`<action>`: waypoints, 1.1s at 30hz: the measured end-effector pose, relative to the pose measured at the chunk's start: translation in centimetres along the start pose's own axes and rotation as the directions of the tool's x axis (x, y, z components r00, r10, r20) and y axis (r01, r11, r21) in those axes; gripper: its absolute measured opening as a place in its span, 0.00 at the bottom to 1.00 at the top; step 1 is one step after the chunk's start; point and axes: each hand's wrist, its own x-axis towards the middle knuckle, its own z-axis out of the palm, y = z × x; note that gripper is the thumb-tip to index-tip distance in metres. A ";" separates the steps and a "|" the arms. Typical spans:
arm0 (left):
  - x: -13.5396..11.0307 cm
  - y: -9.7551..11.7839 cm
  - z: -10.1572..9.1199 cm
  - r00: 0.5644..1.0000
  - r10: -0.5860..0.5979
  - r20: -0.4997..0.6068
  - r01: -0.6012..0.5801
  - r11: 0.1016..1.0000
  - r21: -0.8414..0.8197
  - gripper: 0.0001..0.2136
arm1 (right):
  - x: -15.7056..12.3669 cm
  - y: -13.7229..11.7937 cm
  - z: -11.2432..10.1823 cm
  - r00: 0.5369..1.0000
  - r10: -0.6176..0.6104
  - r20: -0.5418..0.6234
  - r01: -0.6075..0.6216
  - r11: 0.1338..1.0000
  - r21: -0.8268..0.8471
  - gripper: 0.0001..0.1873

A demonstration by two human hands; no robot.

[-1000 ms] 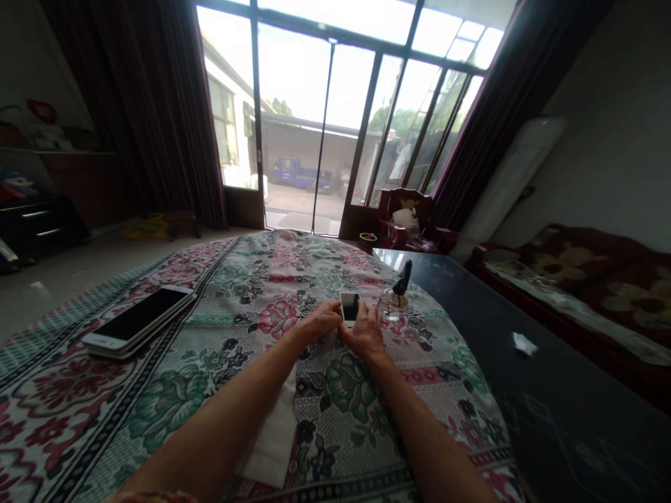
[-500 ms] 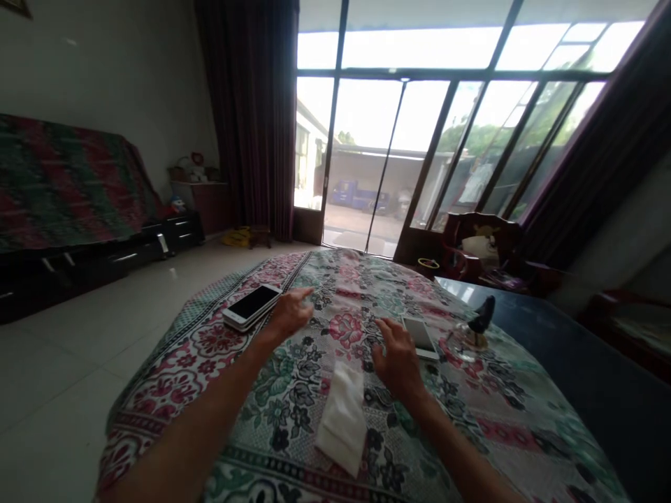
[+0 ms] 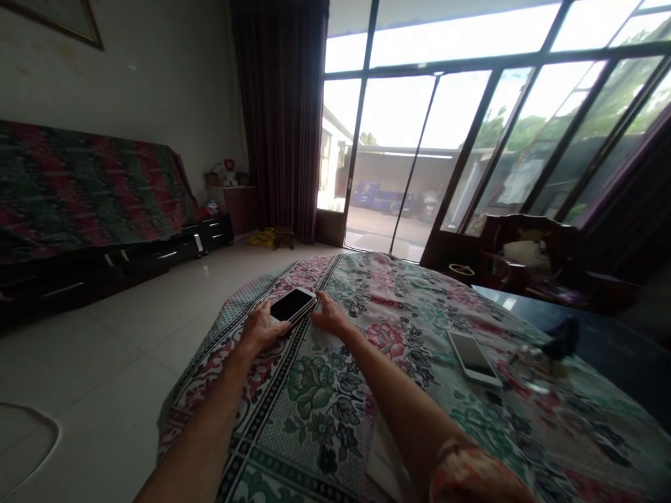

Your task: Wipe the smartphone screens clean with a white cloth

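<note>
A stack of white smartphones (image 3: pixel 292 305) with a black top screen lies near the far left edge of the floral bedspread (image 3: pixel 314 398). My left hand (image 3: pixel 261 328) rests at the stack's near left side, fingers spread against its edge. My right hand (image 3: pixel 330 314) reaches the stack's right end, its fingertips at the corner. A single white smartphone (image 3: pixel 472 358) lies face up further right, with neither hand near it. Past that phone stands a glass ornament with a black bird (image 3: pixel 563 339), partly dark and hard to make out.
A dark glass-top table (image 3: pixel 602 335) borders the bedspread on the right. Beyond it stands a carved wooden chair (image 3: pixel 524 251). A tiled floor (image 3: pixel 105 349) lies to the left, with a striped-covered sofa (image 3: pixel 78 188) behind it. Glass doors fill the far wall.
Both hands have moved left, from the single phone to the stack. My view has swung left, so the room slides right. The folded tissue has gone from sight or lies behind my right arm.
</note>
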 end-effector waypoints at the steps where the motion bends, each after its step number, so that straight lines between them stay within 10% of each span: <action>1: 0.0 0.0 0.0 1.000 0.007 -0.006 -0.007 1.000 0.006 0.33 | 0.7 0.0 0.3 1.000 0.019 0.005 -0.019 1.000 0.015 0.36; 15: -1.5 3.3 -0.1 0.976 0.188 -0.113 -0.179 0.980 0.088 0.30 | 2.1 1.1 -0.9 0.999 0.041 -0.007 -0.040 0.997 0.070 0.34; 24: -6.6 13.4 4.1 0.914 0.349 0.207 -0.302 0.926 -0.227 0.33 | -7.5 7.5 -12.0 0.950 0.262 -0.171 -0.267 0.964 -0.007 0.36; 33: -8.7 17.6 5.7 0.870 0.365 0.331 -0.350 0.931 -0.105 0.38 | -13.9 7.0 -14.7 0.935 0.288 -0.208 -0.325 0.930 -0.172 0.30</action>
